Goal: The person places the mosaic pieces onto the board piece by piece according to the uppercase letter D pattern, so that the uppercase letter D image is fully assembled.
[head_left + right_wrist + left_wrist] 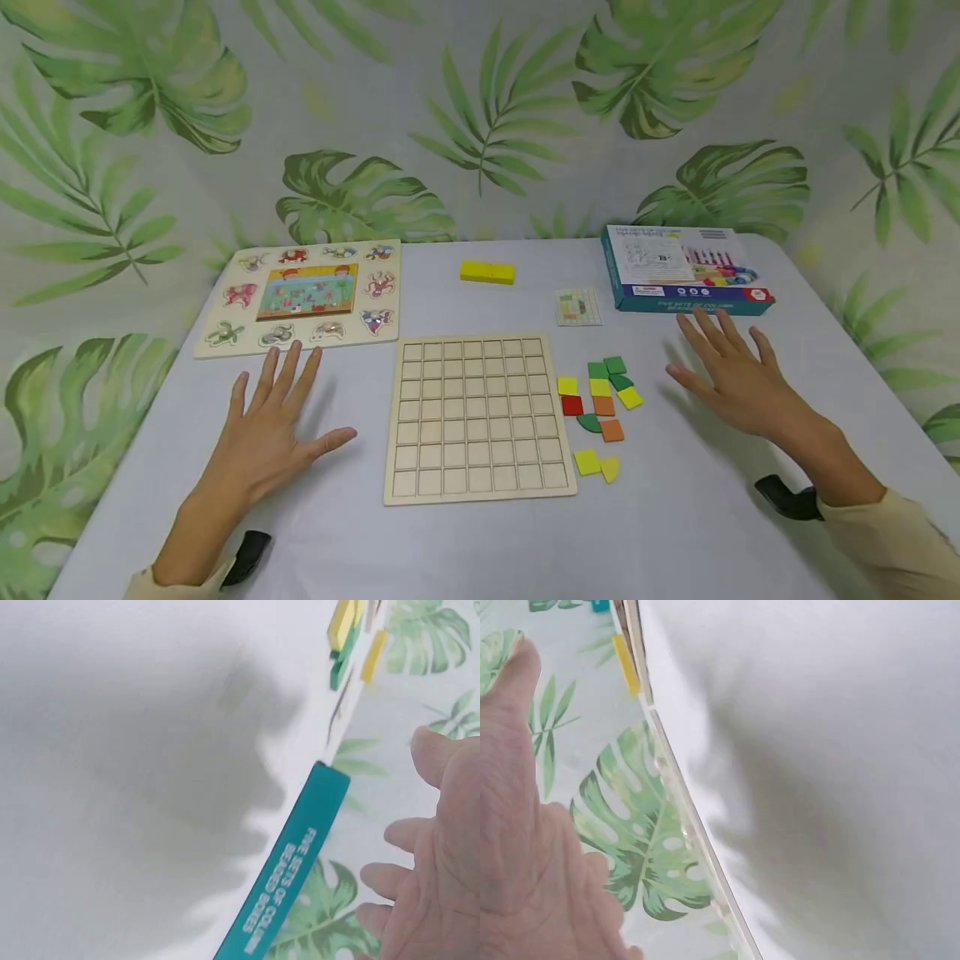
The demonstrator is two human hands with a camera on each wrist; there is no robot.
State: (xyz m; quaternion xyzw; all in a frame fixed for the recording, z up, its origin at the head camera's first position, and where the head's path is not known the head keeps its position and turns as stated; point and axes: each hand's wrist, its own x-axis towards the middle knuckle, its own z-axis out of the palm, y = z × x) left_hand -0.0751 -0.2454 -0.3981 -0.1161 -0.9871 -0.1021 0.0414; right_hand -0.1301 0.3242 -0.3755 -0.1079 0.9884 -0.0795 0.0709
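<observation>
White table (465, 550) – leaf-print backdrop (480, 108), both hands' fingers (288, 367) spread flat, holding nothing.

head cam high over near counter (465, 542) edge facing down-forward, wrist cams low and close, right one sharing teal box (289, 874), left one puzzle board (682, 817) edge

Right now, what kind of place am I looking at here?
Probably a play or puzzle table set up for recording. A white-covered table holds a wooden grid board, loose coloured tiles, an animal peg puzzle and a teal game box, before a leaf-print backdrop. Both hands lie open.
</observation>
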